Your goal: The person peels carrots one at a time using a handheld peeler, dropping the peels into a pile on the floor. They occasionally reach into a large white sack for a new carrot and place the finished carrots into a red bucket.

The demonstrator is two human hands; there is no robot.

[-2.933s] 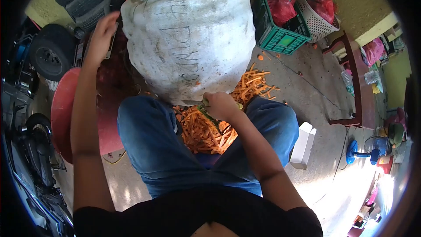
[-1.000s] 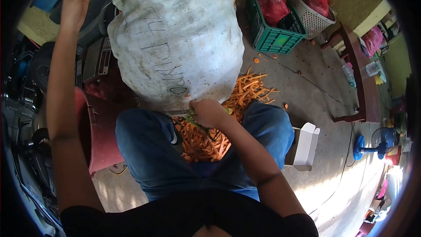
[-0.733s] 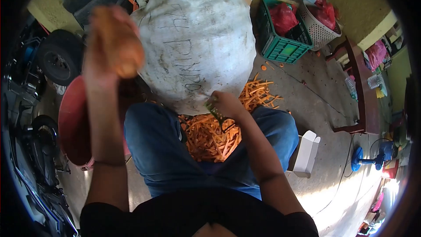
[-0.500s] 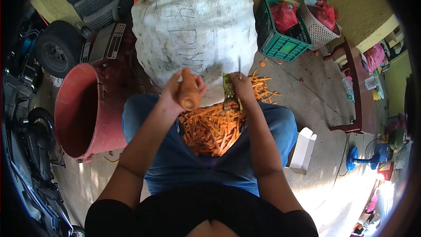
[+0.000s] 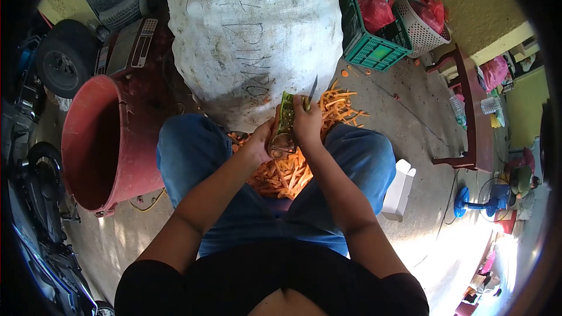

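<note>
My left hand (image 5: 262, 141) is closed around a large carrot (image 5: 280, 151), most of it hidden by the fingers and the tool over it. In my right hand (image 5: 308, 122) is a green peeler (image 5: 285, 111), laid along the carrot's upper side. A knife (image 5: 314, 88) also sticks out of the right fist, its narrow blade pointing forward. Below both hands, orange peelings (image 5: 284, 175) are heaped between my knees, and more peelings (image 5: 342, 105) spread out past my right knee.
A bulging white sack (image 5: 257, 41) with handwriting stands in front of me. To the left is a red barrel (image 5: 126, 146), its mouth facing sideways. A green crate (image 5: 377, 52), a white basket (image 5: 418, 41) and a small white box (image 5: 400, 193) are on the right.
My hands have come together: the left has moved right with the carrot, and the right has moved left, bringing the peeler onto it. The view has shifted slightly.
</note>
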